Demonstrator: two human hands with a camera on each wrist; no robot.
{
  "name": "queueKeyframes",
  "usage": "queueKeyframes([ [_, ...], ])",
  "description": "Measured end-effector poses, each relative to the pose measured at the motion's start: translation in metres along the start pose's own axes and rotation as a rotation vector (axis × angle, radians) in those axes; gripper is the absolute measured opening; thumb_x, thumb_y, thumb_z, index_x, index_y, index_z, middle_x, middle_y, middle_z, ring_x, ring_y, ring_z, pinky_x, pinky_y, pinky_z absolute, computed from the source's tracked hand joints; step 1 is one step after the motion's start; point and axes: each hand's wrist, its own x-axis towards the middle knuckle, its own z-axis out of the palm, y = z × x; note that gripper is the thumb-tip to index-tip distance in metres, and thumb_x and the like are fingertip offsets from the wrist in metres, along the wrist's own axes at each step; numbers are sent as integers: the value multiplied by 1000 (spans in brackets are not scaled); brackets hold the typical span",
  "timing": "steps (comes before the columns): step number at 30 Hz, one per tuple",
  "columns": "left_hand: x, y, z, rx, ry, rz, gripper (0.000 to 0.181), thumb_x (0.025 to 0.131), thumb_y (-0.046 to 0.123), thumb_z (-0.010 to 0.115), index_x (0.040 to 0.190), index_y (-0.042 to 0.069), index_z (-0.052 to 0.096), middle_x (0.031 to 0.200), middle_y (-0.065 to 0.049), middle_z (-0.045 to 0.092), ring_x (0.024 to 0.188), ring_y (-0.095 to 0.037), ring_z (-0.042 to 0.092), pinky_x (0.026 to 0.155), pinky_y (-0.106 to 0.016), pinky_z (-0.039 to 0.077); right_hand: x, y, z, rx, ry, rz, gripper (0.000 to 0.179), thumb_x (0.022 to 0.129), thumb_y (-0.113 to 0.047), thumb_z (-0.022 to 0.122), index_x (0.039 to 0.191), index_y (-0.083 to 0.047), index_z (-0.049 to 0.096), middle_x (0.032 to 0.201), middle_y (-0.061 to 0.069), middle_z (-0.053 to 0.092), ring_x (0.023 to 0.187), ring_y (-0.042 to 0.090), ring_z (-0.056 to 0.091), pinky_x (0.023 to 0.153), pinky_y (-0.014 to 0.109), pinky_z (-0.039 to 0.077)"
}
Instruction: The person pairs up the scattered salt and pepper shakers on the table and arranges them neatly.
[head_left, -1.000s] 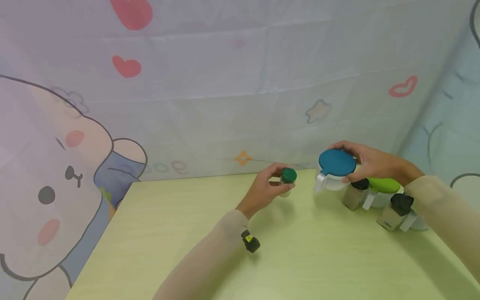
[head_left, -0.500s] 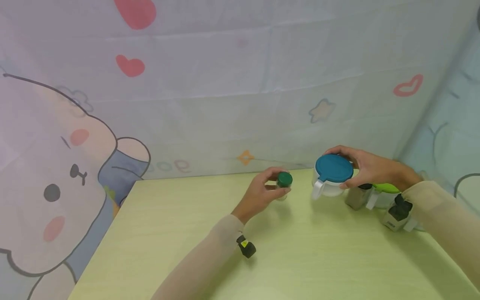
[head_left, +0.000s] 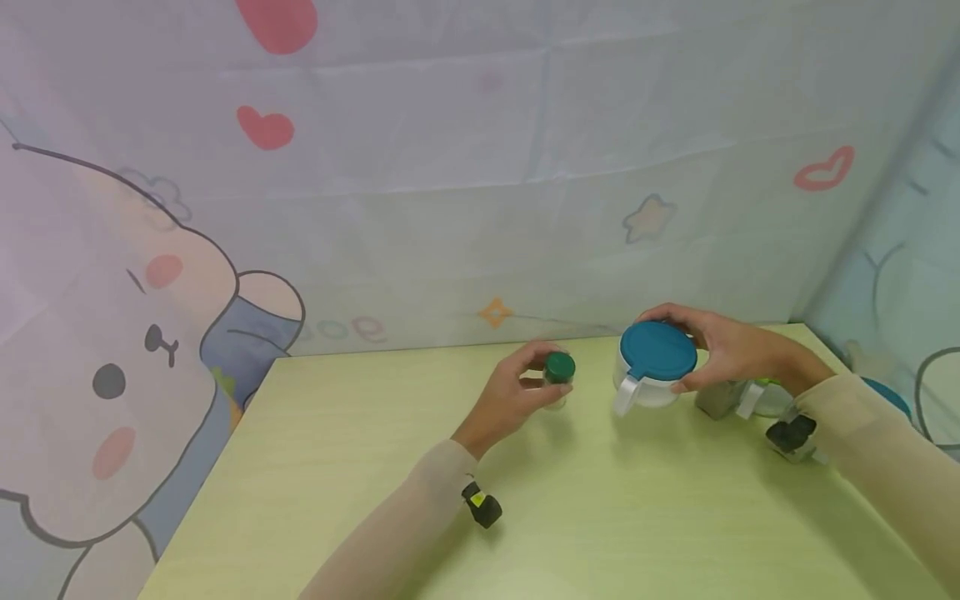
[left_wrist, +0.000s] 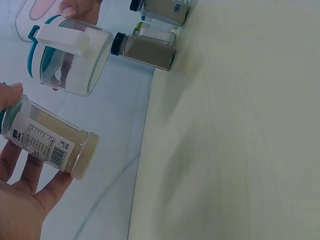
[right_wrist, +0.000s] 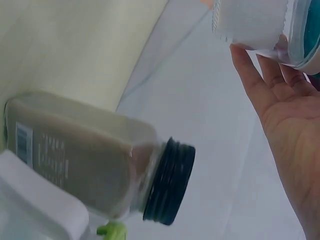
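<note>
My left hand (head_left: 510, 396) grips a spice jar (head_left: 559, 367) by its green-lidded end. In the left wrist view this spice jar (left_wrist: 47, 137) is clear, holds tan powder and carries a label with a barcode. To its right, my right hand (head_left: 738, 350) holds a seasoning pot (head_left: 658, 352) with a blue lid and a white handle, its fingers and thumb around the sides. Its clear body shows in the left wrist view, with white contents in the seasoning pot (left_wrist: 95, 62). Both containers are off the table and apart from each other.
Right of the blue-lidded pot stand a black-capped jar of brownish powder (right_wrist: 80, 155), a clear pot with a white handle (head_left: 772, 400) and another black-capped jar (head_left: 791, 433). A blue lid (head_left: 888, 397) shows behind my right sleeve. A patterned cloth (head_left: 450, 208) hangs behind the table (head_left: 360, 467).
Both hands, still holding their containers, have shifted slightly left and lower in the head view. The view itself has also turned a little, and a blue lid now shows beside my right sleeve.
</note>
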Motion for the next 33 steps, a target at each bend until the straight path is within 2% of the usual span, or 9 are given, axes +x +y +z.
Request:
queueKeyframes([
  [10,-19,0,-13,21,16,-18,39,92,17,77,127,24,63,119,2,65,110,-21,62,92,-35,58,6,-1,15,11,-50,-53,80,78,-14,87,145,-20,44,138,2,55,118,18,55,94,37,52],
  [16,-30,1,-18,22,27,-24,38,92,17,77,127,24,63,118,1,65,110,-19,62,92,-36,58,10,-1,25,0,-74,-80,78,80,-17,87,145,-20,44,138,2,54,119,20,55,96,43,52],
  [23,-40,3,-23,25,26,-33,38,92,17,77,127,23,62,119,1,65,112,-19,62,92,-33,57,14,-5,34,42,-100,-83,77,80,-18,86,144,-23,45,137,0,55,121,21,54,98,43,51],
  [33,-55,4,-28,22,37,-63,37,92,15,76,125,22,62,118,0,64,110,-21,61,93,-34,57,22,-9,49,61,-113,-83,78,80,-23,87,145,-27,44,139,-3,55,124,21,53,101,44,49],
])
